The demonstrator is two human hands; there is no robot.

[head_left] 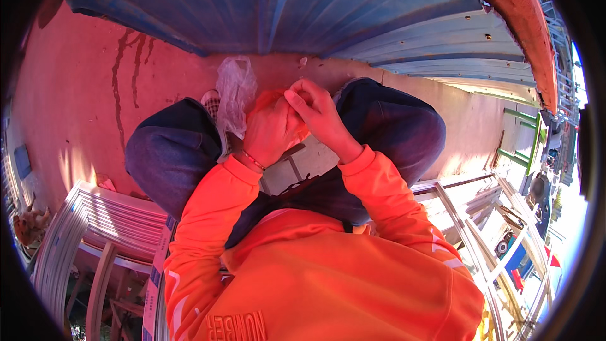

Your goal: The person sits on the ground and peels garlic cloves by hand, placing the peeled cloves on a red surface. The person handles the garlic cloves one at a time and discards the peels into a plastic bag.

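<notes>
1. I see the left hand point(270, 131) and the right hand point(315, 110) brought together between the 2 knees, near the middle of the view. They touch, the right one slightly farther and higher than the left.

2. The left hand is curled shut, knuckles toward me. I judge it is cupping something small, but the fingers hide it and I cannot tell what it is.

3. The right hand has its fingers bent and pinched in against the left hand's fingertips. I judge this is a fine 2-handed hold, 1 hand steadying while the other picks or twists, though the thing itself is too small to see.

4. A thin clear plastic bag point(235, 91) stands just left of the left hand, touching or nearly touching it, resting against the left knee point(173, 151). It probably sits there so it stays within easy reach of the hands.

5. The person squats with the knees spread, the right knee point(394, 129) to the right, and the orange sleeves point(208, 215) come up from the near edge. The crouch keeps the hands low and braced over the reddish floor point(76, 101).

6. A blue ridged metal sheet point(328, 6) runs along the far side. Pale metal frames point(95, 227) lie stacked near left, with more near right, well apart from the hands.
</notes>
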